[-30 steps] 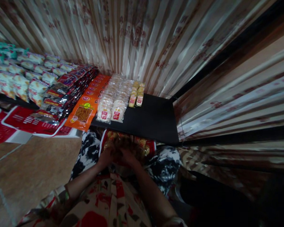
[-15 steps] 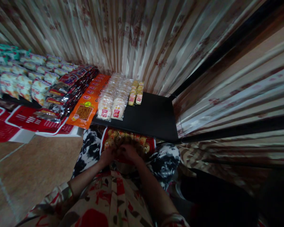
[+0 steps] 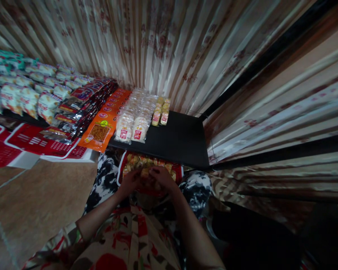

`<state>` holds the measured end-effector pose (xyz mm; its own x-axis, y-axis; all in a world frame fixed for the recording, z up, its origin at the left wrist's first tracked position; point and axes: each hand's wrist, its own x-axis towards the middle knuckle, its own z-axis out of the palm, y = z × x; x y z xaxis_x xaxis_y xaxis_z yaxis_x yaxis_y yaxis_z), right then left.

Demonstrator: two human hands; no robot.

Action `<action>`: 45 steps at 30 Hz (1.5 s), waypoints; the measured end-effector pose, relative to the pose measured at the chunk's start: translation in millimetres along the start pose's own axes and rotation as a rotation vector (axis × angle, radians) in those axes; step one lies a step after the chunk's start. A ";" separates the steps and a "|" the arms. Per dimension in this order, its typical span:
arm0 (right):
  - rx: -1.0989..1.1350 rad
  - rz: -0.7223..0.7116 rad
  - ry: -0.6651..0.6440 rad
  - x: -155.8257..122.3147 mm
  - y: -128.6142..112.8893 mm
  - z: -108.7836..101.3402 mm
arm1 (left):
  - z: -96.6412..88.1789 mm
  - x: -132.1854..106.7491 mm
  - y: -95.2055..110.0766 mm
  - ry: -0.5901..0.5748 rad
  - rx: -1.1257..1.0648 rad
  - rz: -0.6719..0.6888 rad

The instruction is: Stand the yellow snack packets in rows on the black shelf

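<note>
A red basket full of small yellow snack packets rests on my lap. My left hand and my right hand are both down in it, close together, fingers curled around a yellow packet between them. Ahead lies a black shelf. On it lie rows of pale cracker packs and a short double row of yellow packets.
Left on the shelf lie orange flat packs, dark red bags and white chip bags. Red baskets stand below them on the tiled floor. A flowered curtain hangs behind and to the right.
Both hands have shifted a little forward into the basket, and the right hand has risen over the packets. The view has steadied and tilted slightly.
</note>
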<state>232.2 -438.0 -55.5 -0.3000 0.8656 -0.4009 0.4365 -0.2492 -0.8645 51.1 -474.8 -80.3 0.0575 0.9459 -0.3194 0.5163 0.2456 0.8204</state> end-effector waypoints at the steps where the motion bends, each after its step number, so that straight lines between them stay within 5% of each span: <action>1: 0.043 -0.006 0.017 -1.3 -1.4 -2.5 | 0.0 0.6 2.7 -0.008 -0.035 0.006; 7: 0.225 -0.081 0.077 -8.3 -21.2 -18.4 | -3.0 6.1 23.0 -0.115 -0.289 0.063; 16: 0.375 -0.134 0.245 -13.4 -45.1 -38.3 | -5.9 25.3 79.9 -0.040 -0.369 0.200; 25: 0.384 -0.252 0.513 -0.3 -42.4 -65.7 | 19.2 68.0 127.0 -0.110 -0.430 0.274; 34: 0.341 -0.254 0.669 38.1 -28.3 -103.0 | 36.8 107.0 162.3 0.066 0.020 0.210; 45: 0.123 -0.216 0.911 129.5 -33.8 -176.2 | 68.7 170.2 211.2 0.056 -0.199 0.353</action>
<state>328.0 -241.0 -24.8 0.4374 0.8915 0.1181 0.3409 -0.0428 -0.9391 228.7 -276.5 6.0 0.1523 0.9881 0.0196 0.2971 -0.0647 0.9526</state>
